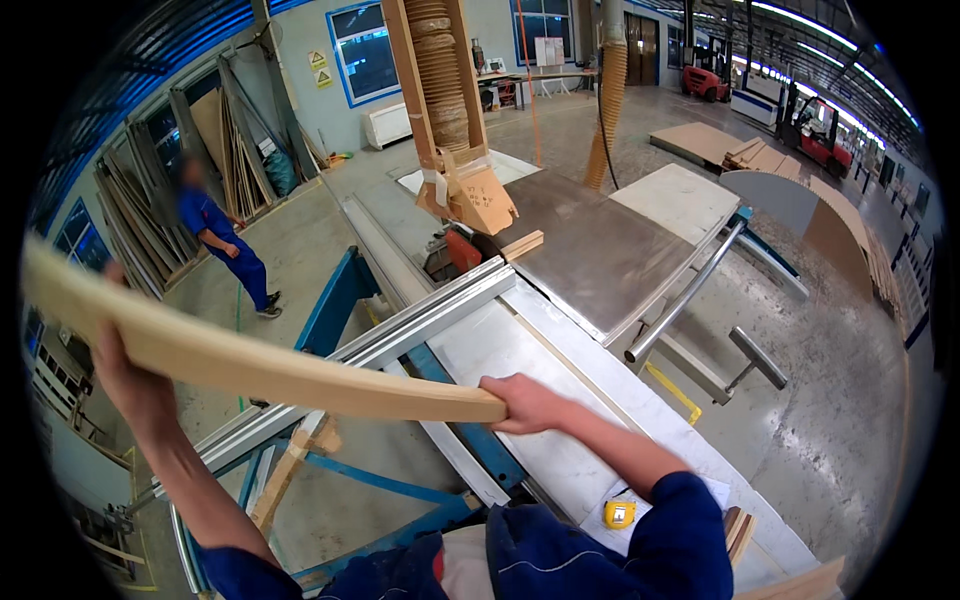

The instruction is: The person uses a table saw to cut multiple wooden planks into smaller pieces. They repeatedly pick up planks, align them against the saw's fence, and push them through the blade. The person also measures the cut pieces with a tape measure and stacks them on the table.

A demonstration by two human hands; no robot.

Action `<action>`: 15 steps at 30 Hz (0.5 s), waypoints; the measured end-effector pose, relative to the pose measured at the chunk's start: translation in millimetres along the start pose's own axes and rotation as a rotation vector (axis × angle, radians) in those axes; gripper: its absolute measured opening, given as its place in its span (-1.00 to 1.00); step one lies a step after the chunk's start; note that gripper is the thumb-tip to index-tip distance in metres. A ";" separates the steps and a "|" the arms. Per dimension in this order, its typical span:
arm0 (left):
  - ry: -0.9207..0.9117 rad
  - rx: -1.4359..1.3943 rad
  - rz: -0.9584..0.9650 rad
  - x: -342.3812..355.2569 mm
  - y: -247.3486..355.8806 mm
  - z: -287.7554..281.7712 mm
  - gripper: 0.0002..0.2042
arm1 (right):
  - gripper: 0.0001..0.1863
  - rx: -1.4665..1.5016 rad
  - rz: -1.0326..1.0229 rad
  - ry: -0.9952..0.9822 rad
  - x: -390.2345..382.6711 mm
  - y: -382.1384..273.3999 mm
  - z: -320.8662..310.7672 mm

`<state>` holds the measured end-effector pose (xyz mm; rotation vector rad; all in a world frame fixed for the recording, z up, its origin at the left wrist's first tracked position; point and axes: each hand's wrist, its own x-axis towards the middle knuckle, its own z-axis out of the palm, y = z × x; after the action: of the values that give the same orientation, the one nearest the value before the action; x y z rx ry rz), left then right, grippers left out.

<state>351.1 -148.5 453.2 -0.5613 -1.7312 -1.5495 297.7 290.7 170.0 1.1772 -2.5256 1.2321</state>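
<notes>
I hold a long pale wooden board [260, 360] slanting across a panel saw's aluminium fence [440, 315] and sliding table. My left hand [135, 380] is closed on the board toward its raised, blurred left end; my right hand [525, 403] grips its right end. Beyond the fence a red saw guard [462, 250] sits beneath a wooden dust hood [475, 200], beside a small wooden block [523, 243]. A yellow tape measure [619, 514] lies on paper near my right forearm, next to a few wood strips [740, 532].
A co-worker [225, 240] in blue stands at the left, near leaning sheets and boards [150, 205]. The steel saw table [590, 260] extends right, with a round rail [680, 295] along it. Stacked panels [690, 142], a curved panel piece [840, 230] and forklifts [705, 80] are at the back right.
</notes>
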 end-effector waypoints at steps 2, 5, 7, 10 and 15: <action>-0.200 -0.133 0.048 30.2 23.6 52.0 -0.19 | -0.61 0.052 0.047 0.198 -6.8 -17.6 34.1; -0.418 -0.185 0.158 9.5 18.8 152.3 -0.24 | -0.61 0.177 0.154 0.411 -23.2 -35.6 63.2; -0.633 -0.107 -0.124 -52.2 -24.9 183.2 -0.25 | -0.67 0.250 0.146 0.556 -19.5 -59.7 64.0; -0.917 -0.169 -0.499 -185.4 -138.6 165.1 -0.14 | -0.78 0.399 0.008 0.736 6.2 -110.6 43.6; -0.856 0.128 -0.339 -294.8 -157.4 192.3 -0.27 | -0.83 0.708 0.179 0.897 2.4 -90.4 29.5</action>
<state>378.0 54.4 126.4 -1.0001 -2.6574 -1.5017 364.1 234.5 208.3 0.2695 -1.5726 2.1565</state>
